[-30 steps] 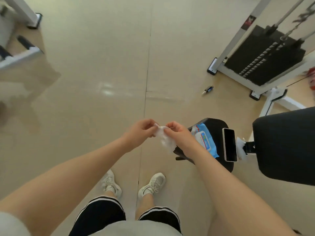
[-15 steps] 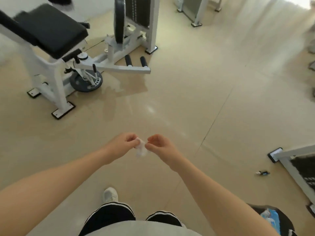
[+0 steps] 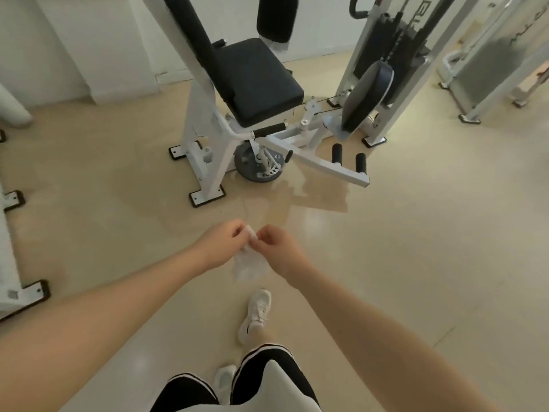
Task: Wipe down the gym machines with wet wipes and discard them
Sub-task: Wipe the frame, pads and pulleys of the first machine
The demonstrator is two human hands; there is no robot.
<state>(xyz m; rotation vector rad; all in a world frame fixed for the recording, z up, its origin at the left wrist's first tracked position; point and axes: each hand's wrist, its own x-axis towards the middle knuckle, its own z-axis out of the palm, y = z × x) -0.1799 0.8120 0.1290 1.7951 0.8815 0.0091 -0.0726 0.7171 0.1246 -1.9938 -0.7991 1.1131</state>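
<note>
The thin, white, semi-translucent wet wipe (image 3: 248, 260) hangs in mid-air between my two hands, above the pale beige floor (image 3: 416, 263), its top edge bunched and its lower part drooping loose. My left hand (image 3: 219, 246) pinches the upper edge with curled fingers; my right hand (image 3: 280, 248) pinches the same edge just beside it, fingertips nearly touching. Both grips are narrow, on the wipe, and I judge I am opening it out ahead of wiping. Risk one: the sheet looks thin and damp, so pulling the pinch points apart too sharply could tear it or slip one corner free, dropping it onto the floor and dirtying it. Risk two: if it stays bunched, only a small patch would meet the surface. Ahead stands the white steel-framed gym machine (image 3: 208, 162) with its black padded seat (image 3: 255, 81), well apart from my hands; I would need to step closer. My white sneaker (image 3: 255, 316) is forward, and the machine's low white footrest bar (image 3: 326, 168) with black roller pegs juts toward my path, a possible trip point.
</note>
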